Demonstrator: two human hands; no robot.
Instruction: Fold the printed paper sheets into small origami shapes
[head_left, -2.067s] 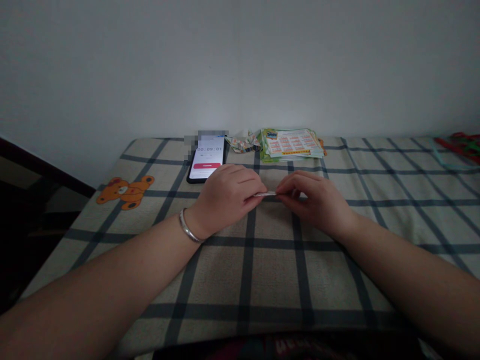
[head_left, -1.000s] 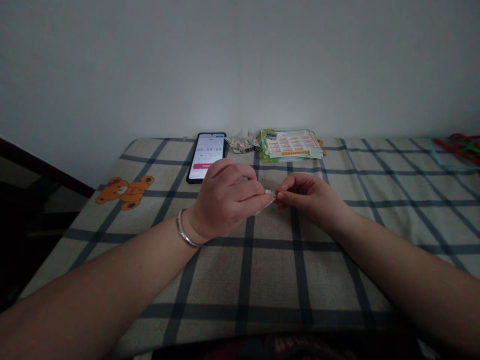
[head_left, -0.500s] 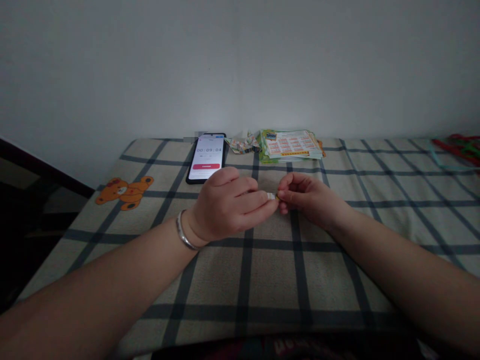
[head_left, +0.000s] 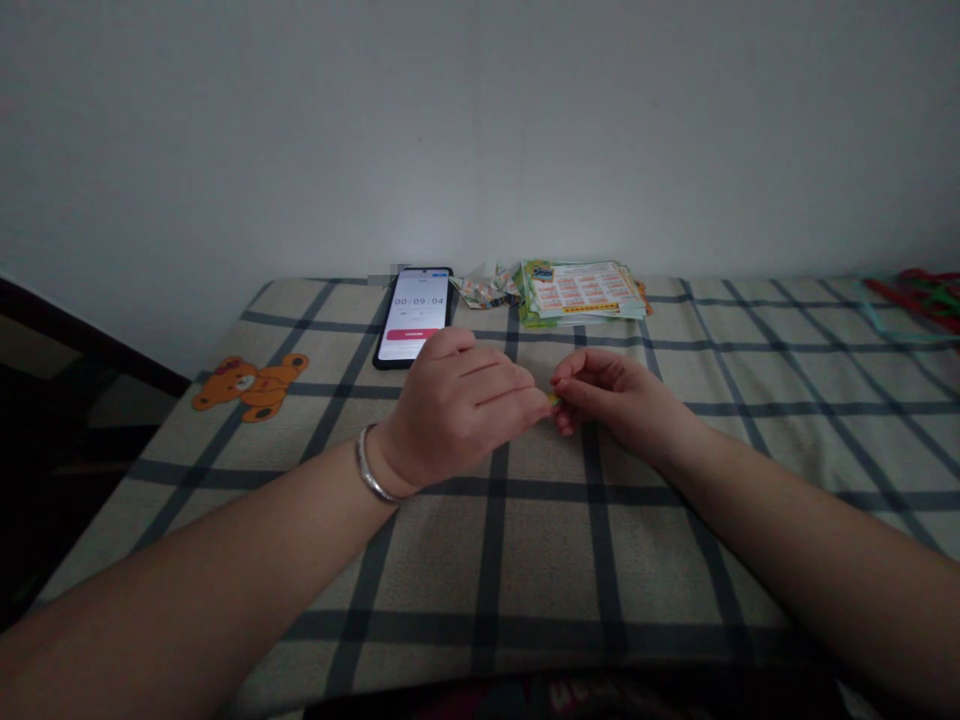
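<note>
Over the middle of the table, my left hand (head_left: 469,405), with a silver bangle at the wrist, is closed with its fingertips pinching one end of a small folded piece of paper (head_left: 553,399). My right hand (head_left: 611,395) pinches the other end between thumb and index finger. Only a yellow-green bit of the paper shows; the fingers hide the rest. Behind the hands lies a stack of printed paper cards (head_left: 577,290) with calendar grids. Small folded paper pieces (head_left: 486,289) sit left of the stack.
A phone (head_left: 412,315) showing a timer lies behind my left hand. To the left is a bear-shaped cutout (head_left: 251,385). Red and green items (head_left: 919,295) are at the far right. A checked cloth (head_left: 427,560) covers the table, which meets a wall (head_left: 480,130).
The white printed part of the paper between my fingers has gone from sight, and a yellow-green bit shows instead. My left fingers have shifted slightly; both hands stay close together.
</note>
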